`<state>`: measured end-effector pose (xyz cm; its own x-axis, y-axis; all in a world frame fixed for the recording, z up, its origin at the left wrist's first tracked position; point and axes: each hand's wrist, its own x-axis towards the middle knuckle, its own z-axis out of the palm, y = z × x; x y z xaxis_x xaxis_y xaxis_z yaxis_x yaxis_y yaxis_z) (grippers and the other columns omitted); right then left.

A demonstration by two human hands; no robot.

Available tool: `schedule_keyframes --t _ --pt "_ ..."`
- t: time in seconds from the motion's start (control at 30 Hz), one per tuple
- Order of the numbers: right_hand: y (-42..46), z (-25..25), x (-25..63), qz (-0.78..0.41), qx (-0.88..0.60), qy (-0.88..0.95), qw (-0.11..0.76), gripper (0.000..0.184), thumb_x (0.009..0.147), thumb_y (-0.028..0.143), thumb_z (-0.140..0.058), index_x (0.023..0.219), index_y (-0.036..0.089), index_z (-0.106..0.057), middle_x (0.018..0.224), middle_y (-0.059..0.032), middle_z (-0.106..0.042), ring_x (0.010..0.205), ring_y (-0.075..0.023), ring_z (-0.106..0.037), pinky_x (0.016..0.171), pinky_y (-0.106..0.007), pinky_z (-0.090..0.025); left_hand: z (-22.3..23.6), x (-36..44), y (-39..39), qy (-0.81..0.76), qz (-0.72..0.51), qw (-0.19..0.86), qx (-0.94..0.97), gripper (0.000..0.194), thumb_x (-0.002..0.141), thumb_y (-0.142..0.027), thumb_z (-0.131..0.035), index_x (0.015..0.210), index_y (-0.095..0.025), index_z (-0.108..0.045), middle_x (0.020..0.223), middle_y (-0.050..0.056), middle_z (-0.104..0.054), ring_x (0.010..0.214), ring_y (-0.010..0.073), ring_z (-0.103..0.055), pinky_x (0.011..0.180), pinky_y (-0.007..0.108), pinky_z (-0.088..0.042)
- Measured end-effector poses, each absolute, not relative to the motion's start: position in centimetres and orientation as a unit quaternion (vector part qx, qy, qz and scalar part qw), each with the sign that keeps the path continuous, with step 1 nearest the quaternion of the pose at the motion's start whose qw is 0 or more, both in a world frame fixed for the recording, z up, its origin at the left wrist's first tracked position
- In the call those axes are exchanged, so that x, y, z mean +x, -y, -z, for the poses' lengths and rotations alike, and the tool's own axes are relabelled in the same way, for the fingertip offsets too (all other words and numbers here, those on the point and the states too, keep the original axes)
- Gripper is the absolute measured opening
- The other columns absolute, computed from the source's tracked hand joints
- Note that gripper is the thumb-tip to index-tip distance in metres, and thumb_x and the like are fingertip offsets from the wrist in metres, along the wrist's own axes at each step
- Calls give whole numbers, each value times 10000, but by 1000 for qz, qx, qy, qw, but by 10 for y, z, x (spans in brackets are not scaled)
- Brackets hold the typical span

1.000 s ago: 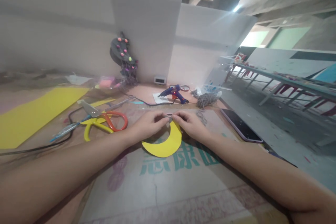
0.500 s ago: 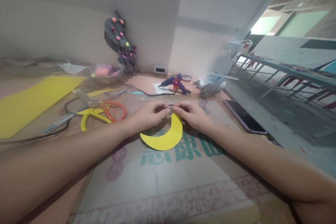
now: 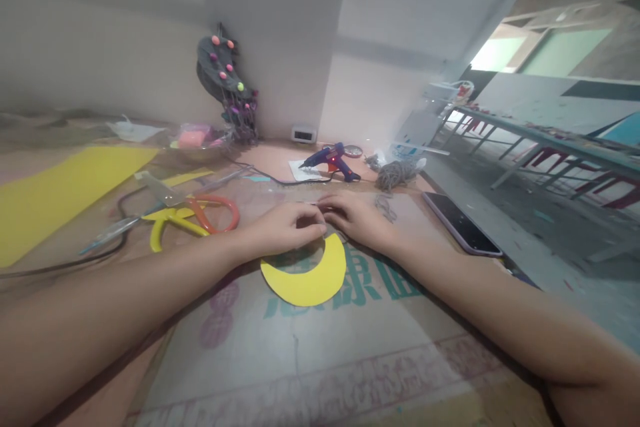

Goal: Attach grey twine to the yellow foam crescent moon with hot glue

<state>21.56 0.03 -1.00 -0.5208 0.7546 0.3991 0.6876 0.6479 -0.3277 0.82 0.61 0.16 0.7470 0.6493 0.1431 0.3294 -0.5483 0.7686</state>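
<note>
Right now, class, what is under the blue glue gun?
A white card shows under the nozzle of the glue gun; whatever its body covers cannot be seen.

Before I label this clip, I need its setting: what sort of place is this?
Probably a craft workshop: a glue gun and scissors lie beyond a yellow crescent, with grey yarn nearby.

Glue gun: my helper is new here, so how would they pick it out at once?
At the foot of the pale wall, find the small white box with a dark display. Just right of it and nearer, a dark blue glue gun points its tip at a white paper square. Its glowing red light sets it apart from the grey yarn farther right.
</note>
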Motion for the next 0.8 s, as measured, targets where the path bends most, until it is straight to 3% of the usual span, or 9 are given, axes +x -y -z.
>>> schedule_keyframes --t 0.1,0.27,0.4,0.5,0.67,0.8 --pt "1 9 215 -39 -439 860 258 114 875 213 -579 921 165 -670 907 -76 -670 902 -198 -586 825 -341 -455 -1 8 -6 -286 -212 378 855 224 859 -355 -494 774 -185 -611 720 -7 -671 690 148 -591 627 238 -420" --pt "5 9 216 31 -417 877 236 224 914 208 -503 1082 142 -636 991 -112 -640 945 -210 -565 838 -339 -446 -2 9 -5 -295 -216 386 847 196 857 -318 -500 770 -182 -612 710 -13 -669 643 129 -572 602 226 -414" --pt "8 7 218 80 -391 903 161 282 928 170 -416 1108 134 -629 888 -100 -612 806 -197 -537 714 -318 -433 -2 10 -6 -304 -216 381 846 180 843 -312 -518 787 -184 -632 696 -19 -665 598 119 -554 581 222 -412" --pt "8 3 220 100 -398 900 145 326 920 154 -397 1183 130 -588 889 -101 -619 807 -205 -541 729 -331 -438 0 9 -7 -290 -220 384 848 182 842 -302 -514 759 -187 -627 691 -25 -667 598 117 -562 588 219 -424" --pt "10 -17 222 55 -470 836 277 299 882 114 -402 1121 160 -576 1083 -114 -612 989 -226 -560 864 -368 -436 1 7 -6 -316 -236 409 823 110 789 -217 -509 714 -187 -583 581 -50 -583 509 99 -527 480 194 -379" --pt "18 -30 219 -70 -469 783 404 262 802 61 -384 968 194 -537 891 -42 -570 821 -175 -543 793 -351 -446 -2 5 -4 -317 -238 437 807 107 796 -214 -477 729 -183 -555 609 -51 -568 512 93 -522 474 187 -382"
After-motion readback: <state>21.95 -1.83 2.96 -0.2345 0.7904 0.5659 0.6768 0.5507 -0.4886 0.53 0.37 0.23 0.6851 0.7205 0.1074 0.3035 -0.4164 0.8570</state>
